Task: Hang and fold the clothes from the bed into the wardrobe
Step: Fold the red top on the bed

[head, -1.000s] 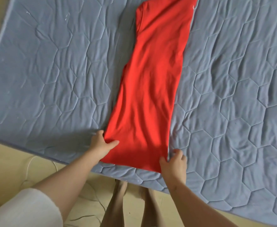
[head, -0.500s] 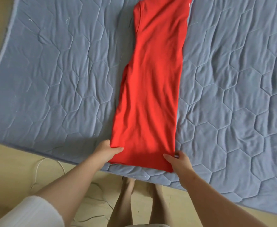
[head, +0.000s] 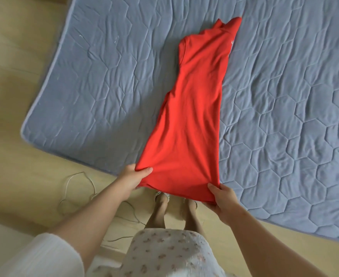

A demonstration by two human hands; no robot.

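Across the grey-blue quilted bed [head: 104, 92] lies your long folded red cotton garment [head: 192, 108], mid-frame; your left hand [head: 131, 177] and right hand [head: 223, 198] pinch its lower-centre hem corners.

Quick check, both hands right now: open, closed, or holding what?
Left hand: pinches the near left corner of the long folded red cotton garment.
Right hand: grips the garment's near right corner.

One red dress [head: 192, 116] lay on one blue mattress [head: 104, 86]. Two hands, left hand [head: 133, 177] and right hand [head: 223, 200], gripped it at the mattress's near edge. One cord [head: 78, 186] lay beside the mattress.
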